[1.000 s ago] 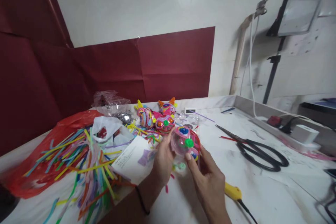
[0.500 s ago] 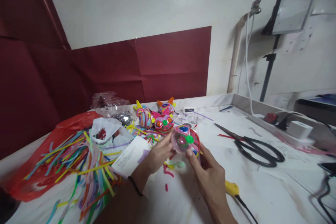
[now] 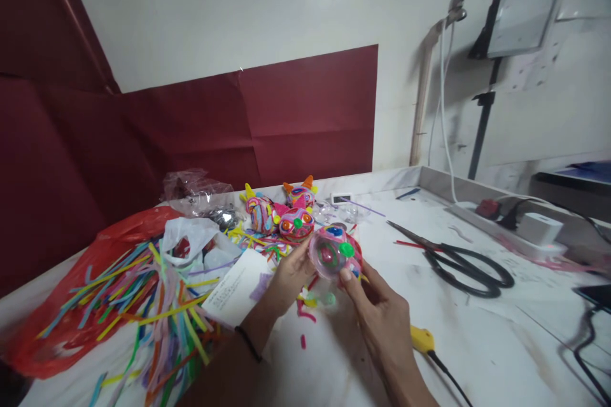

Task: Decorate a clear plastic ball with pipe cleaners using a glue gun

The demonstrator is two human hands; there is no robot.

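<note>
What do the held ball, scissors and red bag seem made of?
Held ball: probably clear, glossy plastic, being see-through; its coloured covering looks like fuzzy strips. Scissors: dull grey blades suggest metal; black handles could be plastic or coated metal. Red bag: likely thin, shiny plastic film, judging by its creases.

The left forearm [image 3: 228,362] is slanting in from seven o'clock, the left hand [image 3: 290,275] gripping with bent fingers; the right hand [image 3: 380,311] is pointing toward eleven o'clock, its thumb [image 3: 351,283] lying uppermost, fingers curling behind, the hands sitting apart
</note>
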